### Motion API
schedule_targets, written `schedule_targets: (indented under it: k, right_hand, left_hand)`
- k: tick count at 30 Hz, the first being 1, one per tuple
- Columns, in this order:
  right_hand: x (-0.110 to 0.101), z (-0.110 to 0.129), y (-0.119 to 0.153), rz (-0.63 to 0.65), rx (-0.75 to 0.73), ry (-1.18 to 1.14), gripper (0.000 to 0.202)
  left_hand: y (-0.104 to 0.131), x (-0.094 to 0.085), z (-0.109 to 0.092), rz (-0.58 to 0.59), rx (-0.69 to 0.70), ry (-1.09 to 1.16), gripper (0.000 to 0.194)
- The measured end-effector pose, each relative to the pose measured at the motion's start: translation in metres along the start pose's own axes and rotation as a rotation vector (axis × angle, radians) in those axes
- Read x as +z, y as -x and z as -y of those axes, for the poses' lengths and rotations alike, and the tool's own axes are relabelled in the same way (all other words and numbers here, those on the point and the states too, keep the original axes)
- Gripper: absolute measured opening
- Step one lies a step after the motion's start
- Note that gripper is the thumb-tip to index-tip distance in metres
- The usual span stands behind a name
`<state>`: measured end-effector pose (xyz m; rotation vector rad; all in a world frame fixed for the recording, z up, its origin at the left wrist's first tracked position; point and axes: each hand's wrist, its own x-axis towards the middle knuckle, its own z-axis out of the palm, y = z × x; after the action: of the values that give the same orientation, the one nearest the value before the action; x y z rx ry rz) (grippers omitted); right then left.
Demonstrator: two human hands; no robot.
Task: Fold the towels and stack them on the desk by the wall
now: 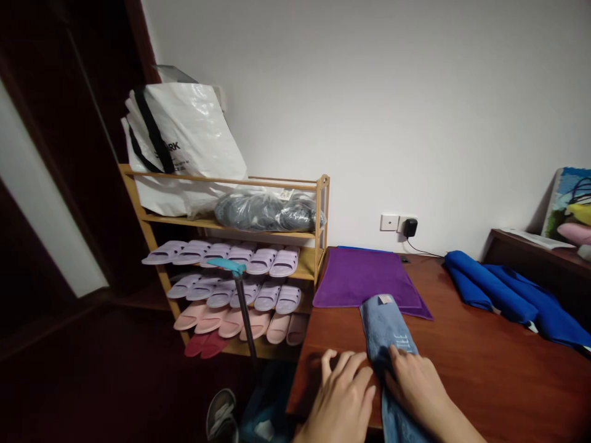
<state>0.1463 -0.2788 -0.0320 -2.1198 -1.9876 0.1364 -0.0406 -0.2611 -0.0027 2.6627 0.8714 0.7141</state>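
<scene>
A grey-blue towel (pixel 386 344) is lying lengthwise on the near part of the brown wooden table (pixel 471 363), its near end hanging over the table's near edge and its far end overlapping the near edge of a purple towel (pixel 364 280) spread flat beyond it. The right hand (pixel 418 381) is resting palm down on the grey-blue towel with fingers spread, pressing the cloth flat against the wood so it is not sliding off. The left hand (pixel 344 394) is lying open and flat just left of the towel, fingertips on the bare table and the side of the hand touching the cloth's left edge; neither hand is gripping anything.

To the right, folded blue towels (pixel 498 286) are sitting well apart from the hands. A charger (pixel 410 227) is plugged into the wall socket at the far side. Left of the table a bamboo shoe rack (pixel 318 246) is holding rows of lilac and pink slippers (pixel 240 289), with a white shopping bag (pixel 180 141) on top. A teal-handled mop pole (pixel 242 307) is standing in front of the rack.
</scene>
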Motion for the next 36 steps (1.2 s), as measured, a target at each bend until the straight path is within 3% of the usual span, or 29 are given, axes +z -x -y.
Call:
schedule_targets:
  k: [4, 7, 11, 14, 16, 19, 24, 27, 30, 31, 33, 36]
  right_hand:
    - [-0.009, -0.025, -0.010, 0.022, -0.021, -0.224, 0.025]
    - [-0.015, -0.042, -0.011, 0.090, -0.035, -0.454, 0.039]
    - [-0.018, -0.059, 0.002, 0.100, 0.009, -0.792, 0.043]
    - [-0.015, -0.075, 0.014, 0.054, 0.085, -1.069, 0.040]
    - [-0.010, -0.090, 0.019, 0.006, 0.096, -0.985, 0.039]
    - [-0.001, -0.122, 0.026, -0.139, 0.116, -0.538, 0.037]
    - [-0.004, -0.162, 0.040, -0.260, 0.228, -0.116, 0.036]
    - [-0.019, -0.154, 0.043, -0.375, 0.296, 0.083, 0.038]
    - [-0.028, -0.121, 0.040, -0.495, 0.164, -0.146, 0.040]
    - [-0.027, -0.108, 0.039, -0.458, 0.100, -0.286, 0.043]
    - [-0.020, -0.088, 0.036, -0.262, 0.013, -0.498, 0.051]
    - [-0.003, -0.079, 0.034, 0.000, -0.018, -0.425, 0.057]
  left_hand:
    - [0.001, -0.001, -0.007, -0.016, 0.053, 0.021, 0.016]
    - [-0.001, 0.006, -0.010, -0.004, 0.034, 0.009, 0.017]
    - [-0.011, 0.021, -0.016, -0.027, 0.018, -0.051, 0.020]
    - [-0.025, 0.033, -0.024, -0.038, 0.086, -0.081, 0.021]
    - [-0.033, 0.039, -0.029, -0.016, 0.192, -0.069, 0.026]
    - [-0.038, 0.045, -0.035, 0.067, 0.315, -0.023, 0.041]
    - [-0.040, 0.046, -0.036, 0.141, 0.224, 0.021, 0.049]
    - [-0.050, 0.051, -0.037, 0.140, 0.196, -0.075, 0.046]
    - [-0.065, 0.065, -0.045, 0.099, 0.258, -0.189, 0.038]
    - [-0.069, 0.072, -0.049, 0.094, 0.308, -0.215, 0.034]
    - [-0.074, 0.084, -0.054, 0.142, 0.394, -0.237, 0.032]
    - [-0.069, 0.090, -0.052, 0.229, 0.371, -0.204, 0.033]
